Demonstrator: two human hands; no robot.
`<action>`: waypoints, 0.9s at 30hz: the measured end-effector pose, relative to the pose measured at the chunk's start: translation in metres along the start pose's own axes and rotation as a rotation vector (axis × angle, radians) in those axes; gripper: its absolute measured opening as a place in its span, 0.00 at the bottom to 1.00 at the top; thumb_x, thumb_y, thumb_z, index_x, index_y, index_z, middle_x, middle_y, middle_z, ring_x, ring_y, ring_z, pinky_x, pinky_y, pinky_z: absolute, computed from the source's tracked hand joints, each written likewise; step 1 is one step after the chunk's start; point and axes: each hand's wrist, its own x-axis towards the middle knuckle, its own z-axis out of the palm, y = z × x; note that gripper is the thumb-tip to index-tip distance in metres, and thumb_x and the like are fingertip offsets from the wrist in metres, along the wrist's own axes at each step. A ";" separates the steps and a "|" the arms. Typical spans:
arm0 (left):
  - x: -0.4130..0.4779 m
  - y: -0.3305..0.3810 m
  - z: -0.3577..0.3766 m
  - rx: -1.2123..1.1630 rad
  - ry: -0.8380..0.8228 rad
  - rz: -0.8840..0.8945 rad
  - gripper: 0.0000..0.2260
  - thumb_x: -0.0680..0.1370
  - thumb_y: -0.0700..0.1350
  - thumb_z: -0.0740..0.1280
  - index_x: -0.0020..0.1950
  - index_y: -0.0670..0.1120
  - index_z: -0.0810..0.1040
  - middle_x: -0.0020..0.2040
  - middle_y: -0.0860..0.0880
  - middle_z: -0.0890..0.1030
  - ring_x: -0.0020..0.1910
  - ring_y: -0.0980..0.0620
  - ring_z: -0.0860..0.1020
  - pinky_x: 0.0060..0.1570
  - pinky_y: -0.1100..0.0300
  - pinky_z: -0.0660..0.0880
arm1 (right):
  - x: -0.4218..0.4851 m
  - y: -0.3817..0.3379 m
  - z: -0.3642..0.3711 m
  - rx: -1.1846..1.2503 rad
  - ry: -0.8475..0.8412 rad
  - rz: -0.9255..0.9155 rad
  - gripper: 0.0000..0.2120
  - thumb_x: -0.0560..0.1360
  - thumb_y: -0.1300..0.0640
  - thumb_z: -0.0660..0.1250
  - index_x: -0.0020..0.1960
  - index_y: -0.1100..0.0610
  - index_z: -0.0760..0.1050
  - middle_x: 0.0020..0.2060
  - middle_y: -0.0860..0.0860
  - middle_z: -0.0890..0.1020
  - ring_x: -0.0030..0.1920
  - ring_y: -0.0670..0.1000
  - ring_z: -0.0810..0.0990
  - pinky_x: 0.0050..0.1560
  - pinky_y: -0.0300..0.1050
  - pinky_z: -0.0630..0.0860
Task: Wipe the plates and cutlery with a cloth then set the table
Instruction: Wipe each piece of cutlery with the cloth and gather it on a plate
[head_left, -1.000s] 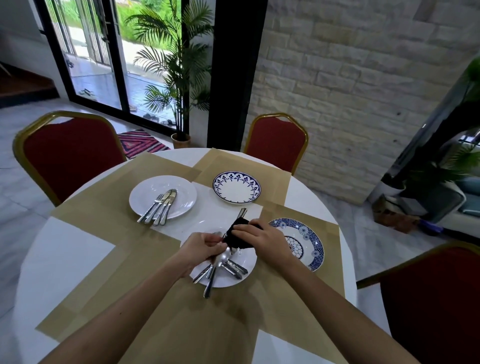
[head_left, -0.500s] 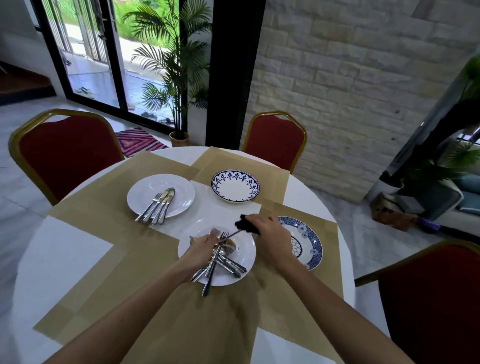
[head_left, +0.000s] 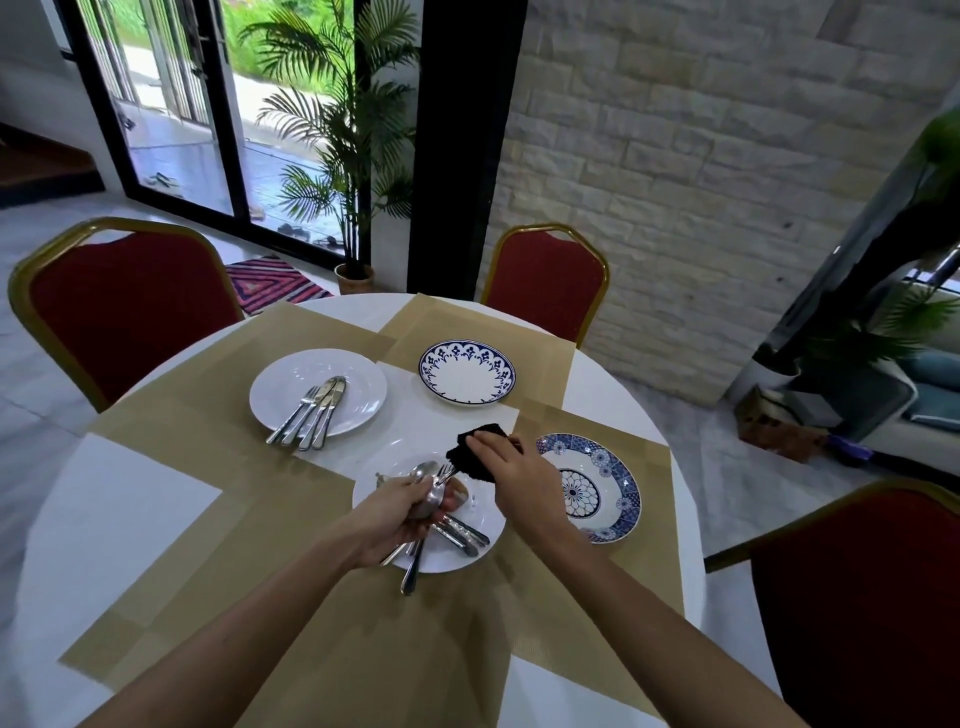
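Head camera: a bundle of silver metal cutlery (head_left: 430, 491) is gripped in the curled fingers of the left hand (head_left: 400, 519) just above the plain white round plate (head_left: 485, 514) nearest the person, on which more pieces are seen lying. A crumpled black cloth (head_left: 470, 453) is pinched by the right hand (head_left: 511, 475), just beside the bundle's fork tines. Further cutlery is laid on a second white plate (head_left: 280, 387) beyond.
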 end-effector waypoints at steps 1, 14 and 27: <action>0.001 -0.001 0.000 -0.032 0.014 0.005 0.15 0.84 0.44 0.54 0.45 0.43 0.78 0.33 0.51 0.82 0.35 0.55 0.73 0.38 0.63 0.66 | -0.002 -0.005 0.001 -0.008 -0.003 -0.050 0.34 0.57 0.70 0.76 0.61 0.52 0.80 0.55 0.46 0.82 0.45 0.54 0.80 0.26 0.40 0.73; -0.002 0.010 -0.022 -0.195 -0.011 -0.100 0.18 0.82 0.50 0.57 0.48 0.38 0.79 0.39 0.43 0.83 0.29 0.54 0.76 0.25 0.67 0.71 | 0.005 0.029 0.000 -0.174 -0.184 -0.152 0.19 0.62 0.58 0.80 0.51 0.51 0.81 0.43 0.45 0.83 0.37 0.51 0.79 0.21 0.39 0.66; 0.050 0.000 0.007 -0.584 0.421 -0.099 0.08 0.81 0.37 0.62 0.41 0.40 0.75 0.29 0.46 0.76 0.23 0.54 0.74 0.19 0.68 0.70 | 0.015 0.006 0.015 -0.361 -0.123 -0.311 0.11 0.59 0.61 0.77 0.38 0.53 0.79 0.31 0.48 0.78 0.30 0.50 0.75 0.22 0.38 0.63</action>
